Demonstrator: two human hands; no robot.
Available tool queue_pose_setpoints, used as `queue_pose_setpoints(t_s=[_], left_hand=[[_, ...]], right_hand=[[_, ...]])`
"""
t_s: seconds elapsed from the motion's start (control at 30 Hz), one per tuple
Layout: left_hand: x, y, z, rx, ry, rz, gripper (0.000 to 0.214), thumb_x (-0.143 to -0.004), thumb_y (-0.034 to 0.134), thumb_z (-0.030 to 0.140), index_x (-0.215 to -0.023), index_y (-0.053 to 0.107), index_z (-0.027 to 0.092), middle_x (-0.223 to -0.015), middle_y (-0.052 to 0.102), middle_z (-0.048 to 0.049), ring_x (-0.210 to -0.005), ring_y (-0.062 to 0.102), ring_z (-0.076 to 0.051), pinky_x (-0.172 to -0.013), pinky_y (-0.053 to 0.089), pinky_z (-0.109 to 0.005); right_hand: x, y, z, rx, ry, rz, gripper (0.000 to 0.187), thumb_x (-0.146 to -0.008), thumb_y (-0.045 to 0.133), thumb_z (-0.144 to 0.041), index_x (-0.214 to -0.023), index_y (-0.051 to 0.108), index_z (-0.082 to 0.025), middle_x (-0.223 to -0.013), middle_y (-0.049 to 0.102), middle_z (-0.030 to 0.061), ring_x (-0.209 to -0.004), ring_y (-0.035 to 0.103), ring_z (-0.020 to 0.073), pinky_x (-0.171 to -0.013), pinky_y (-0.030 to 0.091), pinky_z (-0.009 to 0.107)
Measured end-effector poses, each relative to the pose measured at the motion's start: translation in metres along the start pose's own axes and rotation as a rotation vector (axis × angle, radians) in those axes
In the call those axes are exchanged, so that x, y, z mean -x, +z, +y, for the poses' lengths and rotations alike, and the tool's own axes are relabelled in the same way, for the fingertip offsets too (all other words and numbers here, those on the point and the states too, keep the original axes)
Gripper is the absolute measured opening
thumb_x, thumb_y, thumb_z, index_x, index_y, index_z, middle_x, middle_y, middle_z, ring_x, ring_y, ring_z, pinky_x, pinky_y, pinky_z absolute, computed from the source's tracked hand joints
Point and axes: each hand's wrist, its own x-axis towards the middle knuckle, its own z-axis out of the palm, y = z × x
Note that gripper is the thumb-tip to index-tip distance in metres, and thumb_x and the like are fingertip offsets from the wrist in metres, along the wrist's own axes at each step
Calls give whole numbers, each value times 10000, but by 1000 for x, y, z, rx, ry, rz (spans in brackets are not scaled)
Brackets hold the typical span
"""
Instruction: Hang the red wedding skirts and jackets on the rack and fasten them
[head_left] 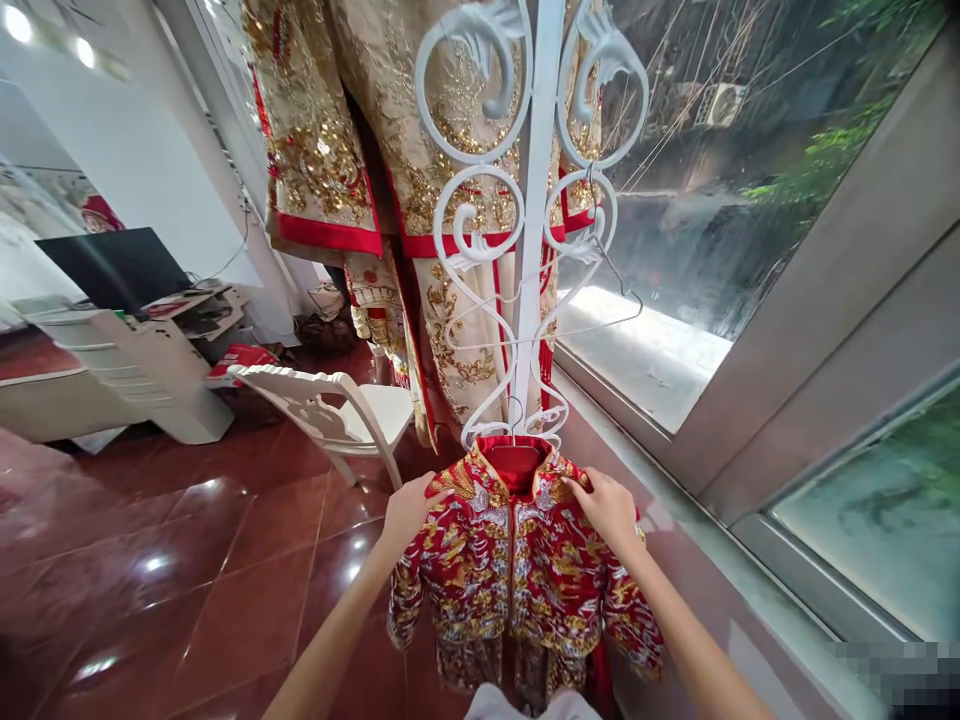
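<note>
Lower centre: red embroidered jacket already on its hanger, left hand and right hand pinching its shoulders, not yet let go; hook's hold on white rack unclear.

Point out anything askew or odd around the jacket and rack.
One thing: a bare wire hanger hangs at a slant from the white rack, with no garment on it. The red jacket shows no obvious damage.

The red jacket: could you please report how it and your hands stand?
Left hand holding one shoulder, right hand the other. Jacket front towards camera, hanger at its collar. White rack just beyond; whether hooked on, unclear.
</note>
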Motion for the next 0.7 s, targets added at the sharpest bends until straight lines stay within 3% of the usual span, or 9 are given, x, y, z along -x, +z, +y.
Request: queue_pose_setpoints(t_s=[0.27,0.43,0.5,0.57,0.63,0.7], left_hand=[[-11,75,-23,81,-62,-39,357,-871,432,463,-1061,549,185,-1020,664,-78,-979,611,-218,-765,429,-265],[-21,98,-27,140,-46,25,323,-853,457,394,-1075,534,174,-1046,630,-94,-1012,577,-229,-871,425,-329],[-24,98,-22,149,-59,65,378,-819,498,376,-1126,506,155,-1104,594,-124,-1063,544,-267,-930,397,-415],[-25,87,-8,183,-83,177,556,-780,543,384,-1251,408,120,-1251,482,-190,-1182,451,-328,-976,344,-514],[-24,59,16,307,-27,413,689,-776,552,402,-1340,286,109,-1342,357,-222,-1260,357,-344,-1006,313,-541],[-22,14,48,509,154,700,635,-813,513,414,-1342,286,147,-1316,375,-188,-1229,389,-297,-1012,344,-492]], right_hand=[[-7,67,9,-92,-9,-72,363,-861,458,-507,-744,580,-187,-773,669,85,-740,615,220,-611,333,269],[-17,75,9,-233,-67,-53,317,-816,522,-465,-746,631,-176,-760,679,84,-756,621,223,-688,410,293],[-30,59,12,-308,-83,-17,322,-821,497,-456,-768,660,-184,-765,690,73,-736,630,207,-687,442,292],[-53,27,18,-374,-67,74,384,-861,403,-445,-853,677,-176,-833,700,91,-769,638,208,-703,468,307],[-88,-20,26,-415,-23,215,473,-895,291,-425,-1018,644,-135,-978,681,141,-879,629,230,-767,475,352],[-129,-77,31,-432,-4,366,520,-905,254,-419,-1212,526,-99,-1158,608,181,-1023,580,250,-858,446,400]])
